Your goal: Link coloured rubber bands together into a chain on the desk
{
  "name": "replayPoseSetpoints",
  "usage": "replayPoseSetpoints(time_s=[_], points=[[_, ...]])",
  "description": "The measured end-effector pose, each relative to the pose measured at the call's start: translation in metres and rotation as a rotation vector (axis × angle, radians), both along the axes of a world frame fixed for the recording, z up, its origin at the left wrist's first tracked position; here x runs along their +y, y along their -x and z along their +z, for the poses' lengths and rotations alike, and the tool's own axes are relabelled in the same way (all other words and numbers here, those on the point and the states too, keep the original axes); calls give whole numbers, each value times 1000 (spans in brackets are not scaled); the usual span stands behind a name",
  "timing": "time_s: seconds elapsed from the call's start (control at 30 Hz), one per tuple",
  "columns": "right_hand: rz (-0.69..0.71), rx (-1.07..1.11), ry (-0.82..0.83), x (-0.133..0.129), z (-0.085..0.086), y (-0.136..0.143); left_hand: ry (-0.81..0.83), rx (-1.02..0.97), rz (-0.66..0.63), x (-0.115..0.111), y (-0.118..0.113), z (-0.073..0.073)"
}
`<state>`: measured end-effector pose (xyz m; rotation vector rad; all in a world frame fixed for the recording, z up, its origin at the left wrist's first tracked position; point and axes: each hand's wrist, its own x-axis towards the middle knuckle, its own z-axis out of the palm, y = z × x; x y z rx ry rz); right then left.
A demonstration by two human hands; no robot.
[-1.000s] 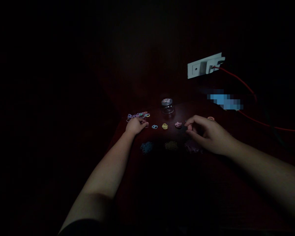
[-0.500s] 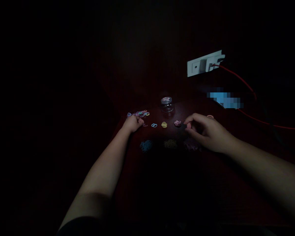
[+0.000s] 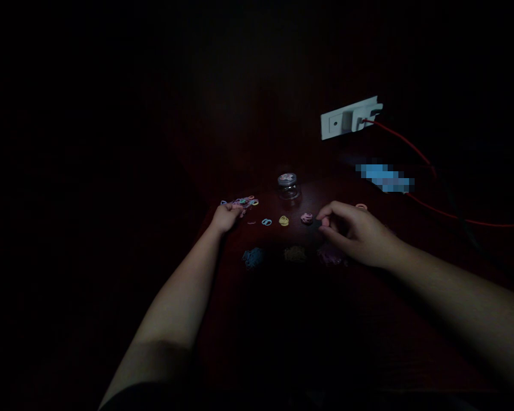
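Observation:
My left hand [image 3: 228,218] is closed at the near edge of a mixed pile of coloured bands [image 3: 245,202]; what its fingers hold, if anything, is too small to tell. My right hand [image 3: 354,233] has thumb and fingertips bent around a small pinkish thing [image 3: 325,222]. Between the hands lie a thin pink band [image 3: 251,222], light blue bands [image 3: 266,222], a yellow bunch [image 3: 284,221] and a pink bunch [image 3: 306,218]. Nearer me, in shadow, are a blue heap [image 3: 253,257], a dull yellow heap [image 3: 295,253] and a purple heap [image 3: 332,255].
A clear lidded jar [image 3: 288,185] stands behind the bunches. At the right back lies a blurred-out blue device [image 3: 384,177] with a red cable [image 3: 454,217]. A white socket panel [image 3: 335,124] holds a plug. An orange-pink band [image 3: 361,206] lies behind my right hand.
My left hand has moved slightly left and back from the thin pink band to the mixed pile's edge. My right hand keeps its pinch. The view has shifted a little.

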<state>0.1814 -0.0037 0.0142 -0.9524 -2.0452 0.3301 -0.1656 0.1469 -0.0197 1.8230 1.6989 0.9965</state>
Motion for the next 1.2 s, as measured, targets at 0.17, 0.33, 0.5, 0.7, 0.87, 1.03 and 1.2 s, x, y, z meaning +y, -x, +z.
replayPoseSetpoints(time_s=[0.17,0.33,0.5,0.7,0.87,1.03,1.2], points=[[6,0,-2,1,-1,0,42,-136,-32,-1,2,-2],[-1,6,4,0,0,0,13,-232,-81,-4,0,0],[-6,7,-7,1,-1,0,32,-326,-121,-11,-12,7],[22,8,-102,6,-3,1,102,-382,-378,-47,-59,37],[106,52,-94,5,-2,3,232,-400,-551,-94,-105,50],[226,115,-70,2,0,9,283,-461,-560,-126,-133,48],[229,144,20,1,2,10,298,-481,-506,-136,-145,49]])
